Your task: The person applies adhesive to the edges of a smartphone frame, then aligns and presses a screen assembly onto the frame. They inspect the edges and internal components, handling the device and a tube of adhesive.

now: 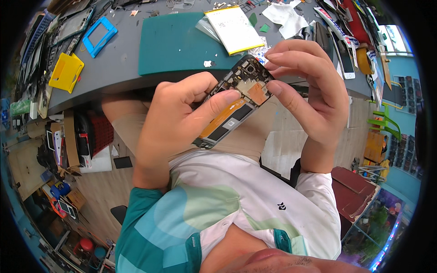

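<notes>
My left hand [177, 111] is closed round an opened smartphone [230, 116], its thumb lying across the exposed inside. The phone is tilted above my lap, just off the near edge of the desk. Its circuit board, a camera lens, a copper-coloured patch and an orange flex cable show; the back cover is off. At the phone's upper right edge, my right hand [309, 86] has its thumb and bent fingers against the frame. The side of the phone under the left fingers is hidden.
On the grey desk [116, 59] lies a green mat [170, 43] bearing a flat white battery with yellow edges [234, 29]. A blue frame [99, 37] and a yellow holder [67, 73] are at left. White tissue [286, 18], tools and phone parts crowd the far right.
</notes>
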`<control>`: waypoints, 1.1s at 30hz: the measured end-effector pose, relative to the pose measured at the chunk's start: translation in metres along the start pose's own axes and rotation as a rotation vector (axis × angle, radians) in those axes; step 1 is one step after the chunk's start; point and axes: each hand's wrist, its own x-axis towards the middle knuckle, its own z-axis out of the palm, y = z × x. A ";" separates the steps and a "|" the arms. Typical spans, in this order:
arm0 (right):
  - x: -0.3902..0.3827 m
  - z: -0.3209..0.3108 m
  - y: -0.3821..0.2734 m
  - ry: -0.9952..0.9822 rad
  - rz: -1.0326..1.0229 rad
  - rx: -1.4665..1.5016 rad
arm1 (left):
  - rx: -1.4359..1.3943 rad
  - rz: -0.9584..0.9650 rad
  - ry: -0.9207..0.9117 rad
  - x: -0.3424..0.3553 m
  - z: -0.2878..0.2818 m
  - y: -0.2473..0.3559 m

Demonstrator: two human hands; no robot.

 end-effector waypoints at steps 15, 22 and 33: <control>0.000 0.002 0.002 -0.144 -0.046 -0.180 | 0.253 0.095 -0.115 0.003 -0.012 0.005; 0.001 0.000 0.004 -0.196 -0.105 -0.234 | 0.303 0.082 -0.145 0.001 -0.011 0.008; -0.001 -0.001 0.004 -0.323 -0.087 -0.288 | 0.430 0.118 -0.254 0.002 -0.015 0.004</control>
